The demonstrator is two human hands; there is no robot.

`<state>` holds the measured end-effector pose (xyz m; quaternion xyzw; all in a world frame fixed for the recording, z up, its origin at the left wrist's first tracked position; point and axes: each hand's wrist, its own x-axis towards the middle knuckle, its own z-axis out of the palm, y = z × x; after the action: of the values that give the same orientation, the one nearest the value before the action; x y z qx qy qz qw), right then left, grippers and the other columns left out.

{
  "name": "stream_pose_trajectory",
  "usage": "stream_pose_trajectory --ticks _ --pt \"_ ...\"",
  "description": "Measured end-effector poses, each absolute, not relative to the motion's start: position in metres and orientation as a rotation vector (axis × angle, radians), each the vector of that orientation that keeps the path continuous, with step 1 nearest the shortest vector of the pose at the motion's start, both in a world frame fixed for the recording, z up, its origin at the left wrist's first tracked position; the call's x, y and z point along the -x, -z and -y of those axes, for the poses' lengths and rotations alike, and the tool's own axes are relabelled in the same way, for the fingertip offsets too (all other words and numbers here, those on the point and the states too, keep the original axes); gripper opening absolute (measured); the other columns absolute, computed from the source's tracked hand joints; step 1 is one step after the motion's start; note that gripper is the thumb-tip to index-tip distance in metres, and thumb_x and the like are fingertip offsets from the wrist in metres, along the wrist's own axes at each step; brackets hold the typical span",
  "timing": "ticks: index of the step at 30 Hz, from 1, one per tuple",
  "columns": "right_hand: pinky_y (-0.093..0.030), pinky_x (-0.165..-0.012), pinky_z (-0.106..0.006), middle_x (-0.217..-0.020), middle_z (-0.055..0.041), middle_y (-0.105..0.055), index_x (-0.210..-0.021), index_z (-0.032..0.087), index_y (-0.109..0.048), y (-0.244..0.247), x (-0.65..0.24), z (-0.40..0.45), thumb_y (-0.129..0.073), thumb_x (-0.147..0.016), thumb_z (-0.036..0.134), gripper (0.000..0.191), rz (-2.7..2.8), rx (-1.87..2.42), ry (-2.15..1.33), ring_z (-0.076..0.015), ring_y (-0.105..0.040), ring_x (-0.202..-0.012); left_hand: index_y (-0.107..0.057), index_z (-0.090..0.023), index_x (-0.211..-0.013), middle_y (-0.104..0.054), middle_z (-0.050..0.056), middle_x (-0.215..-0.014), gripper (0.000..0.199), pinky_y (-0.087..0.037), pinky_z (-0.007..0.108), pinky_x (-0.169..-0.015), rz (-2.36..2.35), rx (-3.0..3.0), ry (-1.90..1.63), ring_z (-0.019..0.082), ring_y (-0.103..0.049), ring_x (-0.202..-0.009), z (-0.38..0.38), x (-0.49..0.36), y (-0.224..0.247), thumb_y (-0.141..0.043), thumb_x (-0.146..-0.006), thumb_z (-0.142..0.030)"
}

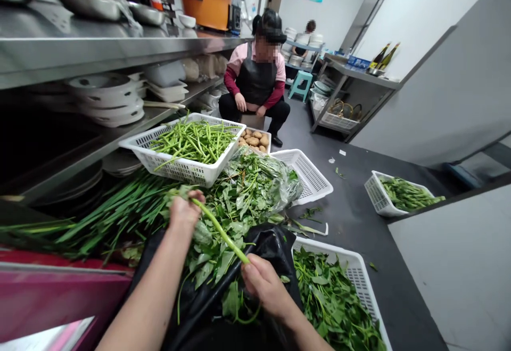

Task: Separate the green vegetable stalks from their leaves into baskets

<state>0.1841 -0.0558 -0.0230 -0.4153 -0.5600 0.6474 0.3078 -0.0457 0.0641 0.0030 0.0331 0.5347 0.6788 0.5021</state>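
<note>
Stretched between my two hands is a thick, pale green vegetable stem [220,228]. My left hand [184,210] is closed around its upper end, with some leaf showing above the fingers. My right hand [261,282] pinches the lower end between thumb and fingers. Leafy greens [231,298] hang just below the right hand, over a black apron [199,308]. Beyond my hands lies a big heap of leafy greens [243,191], partly under clear plastic [285,186]. More leafy greens [331,298] fill a white basket [361,274] at my right.
A white basket of green beans [195,140] stands ahead, with long green stalks [115,218] at left. Potatoes [255,139], a white basket [311,175] and a basket of green vegetables [407,194] sit farther off. A co-worker [257,68] sits opposite. Steel shelving [120,47] runs along the left.
</note>
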Motion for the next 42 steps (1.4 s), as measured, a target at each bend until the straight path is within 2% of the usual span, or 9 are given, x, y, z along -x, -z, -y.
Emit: stream_pose_trajectory --ticks 4,7,9,11,15,19,26,36,42 --pt "-0.016 -0.040 -0.020 -0.052 0.0076 -0.031 -0.066 0.019 -0.041 0.018 -0.204 0.049 -0.050 -0.075 0.067 0.050 1.252 1.113 -1.720 -0.0043 -0.023 -0.042 -0.043 -0.022 -0.049 -0.047 -0.005 -0.038 0.032 -0.044 0.021 -0.045 -1.451 -0.178 -1.625 0.011 -0.053 -0.044 -0.059 0.083 -0.001 -0.048 -0.081 -0.020" --pt "-0.013 -0.040 -0.021 -0.046 0.0093 -0.028 -0.066 0.018 -0.043 0.025 -0.205 0.037 -0.051 -0.075 0.067 0.050 1.132 1.122 -1.631 -0.0037 -0.019 -0.039 -0.060 -0.019 -0.057 -0.061 -0.001 -0.052 0.013 -0.044 0.024 -0.048 -1.557 -0.428 -1.415 0.018 -0.061 -0.056 -0.044 0.073 0.012 -0.073 -0.057 -0.021" --pt "-0.012 -0.040 -0.021 -0.042 0.0107 -0.026 -0.067 0.018 -0.044 0.030 -0.198 0.028 -0.051 -0.074 0.067 0.050 1.095 1.095 -1.633 -0.0037 -0.018 -0.038 -0.066 -0.019 -0.064 -0.068 0.003 -0.066 0.025 -0.047 0.026 -0.056 -1.626 -0.738 -1.259 0.024 -0.064 -0.072 -0.030 0.050 0.019 -0.079 -0.043 -0.021" --pt "-0.012 -0.040 -0.021 -0.041 0.0113 -0.025 -0.067 0.018 -0.044 0.032 -0.188 0.023 -0.051 -0.075 0.067 0.050 1.080 1.066 -1.661 -0.0036 -0.016 -0.037 -0.067 -0.020 -0.067 -0.070 0.006 -0.073 0.027 -0.047 0.027 -0.061 -1.580 -1.002 -1.098 0.025 -0.064 -0.078 -0.016 0.021 0.020 -0.078 -0.047 -0.034" --pt "-0.011 -0.040 -0.022 -0.041 0.0106 -0.027 -0.066 0.017 -0.044 0.028 -0.173 0.027 -0.051 -0.076 0.066 0.050 1.100 1.050 -1.706 -0.0035 -0.018 -0.038 -0.061 -0.019 -0.060 -0.056 0.000 -0.049 0.038 -0.038 0.024 -0.048 -1.221 -1.036 -0.965 0.014 -0.050 -0.047 -0.009 -0.017 0.016 -0.059 -0.067 -0.056" --pt "-0.013 -0.041 -0.022 -0.041 0.0107 -0.027 -0.066 0.018 -0.044 0.027 -0.170 0.038 -0.052 -0.076 0.065 0.049 1.074 1.003 -1.815 -0.0038 -0.018 -0.038 -0.042 -0.019 -0.045 -0.035 -0.007 -0.040 0.043 -0.028 0.021 -0.043 -1.325 -0.781 -1.315 0.007 -0.031 -0.039 -0.027 -0.003 0.012 -0.060 -0.066 -0.053" --pt "-0.023 -0.044 -0.021 -0.047 0.0077 -0.036 -0.068 0.019 -0.044 0.022 -0.166 0.027 -0.046 -0.081 0.058 0.041 1.379 1.195 -1.589 -0.0063 -0.029 -0.042 -0.061 -0.016 -0.087 -0.067 0.006 -0.083 0.045 -0.043 0.026 -0.059 -1.294 -0.757 -0.975 0.017 -0.060 -0.070 -0.015 0.005 0.003 -0.072 -0.057 -0.048" --pt "-0.033 -0.053 -0.022 -0.055 0.0025 -0.045 -0.062 0.020 -0.039 0.014 -0.172 0.017 -0.035 -0.089 0.029 0.028 2.117 0.972 -1.277 -0.0092 -0.043 -0.049 -0.050 -0.016 -0.066 -0.046 -0.007 -0.052 0.045 -0.024 0.018 -0.042 -1.159 -0.729 -1.038 0.005 -0.034 -0.043 -0.008 -0.029 0.014 -0.073 -0.052 -0.051" --pt "-0.025 -0.050 -0.023 -0.054 0.0038 -0.035 -0.057 0.020 -0.034 0.028 -0.167 0.011 -0.043 -0.083 0.038 0.033 1.769 1.186 -1.096 -0.0085 -0.032 -0.048 -0.056 -0.012 -0.071 -0.049 -0.005 -0.053 0.047 -0.024 0.017 -0.040 -1.182 -0.577 -1.116 0.005 -0.037 -0.044 -0.009 -0.031 0.020 -0.076 -0.047 -0.047"
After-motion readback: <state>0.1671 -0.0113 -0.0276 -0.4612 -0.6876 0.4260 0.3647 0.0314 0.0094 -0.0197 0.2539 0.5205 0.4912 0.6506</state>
